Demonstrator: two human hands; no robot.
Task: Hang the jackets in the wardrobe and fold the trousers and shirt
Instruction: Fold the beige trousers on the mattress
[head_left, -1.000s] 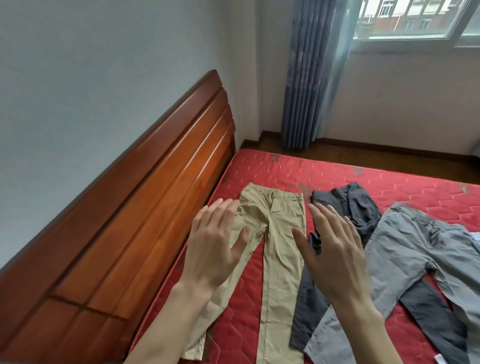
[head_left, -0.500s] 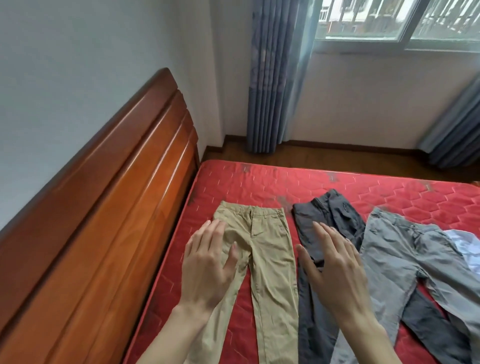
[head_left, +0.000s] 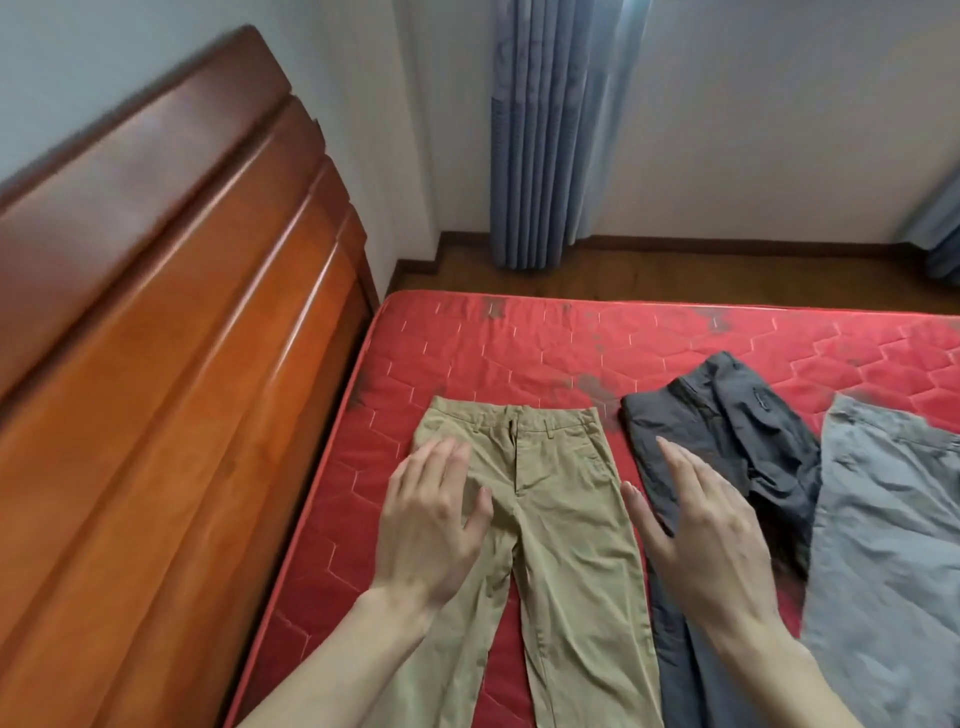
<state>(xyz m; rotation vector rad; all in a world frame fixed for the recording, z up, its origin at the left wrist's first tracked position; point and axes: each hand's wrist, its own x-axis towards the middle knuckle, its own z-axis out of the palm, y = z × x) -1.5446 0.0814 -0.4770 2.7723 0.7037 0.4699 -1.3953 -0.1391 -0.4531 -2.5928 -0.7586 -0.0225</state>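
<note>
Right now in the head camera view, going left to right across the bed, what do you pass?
Brown wooden headboard → bare strip of red quilted mattress → left hand → khaki cotton trousers → right hand → dark charcoal trousers → light grey trousers.

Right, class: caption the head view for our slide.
Two open hands, left hand and right hand, above flat khaki cotton trousers on red quilted mattress.
</note>
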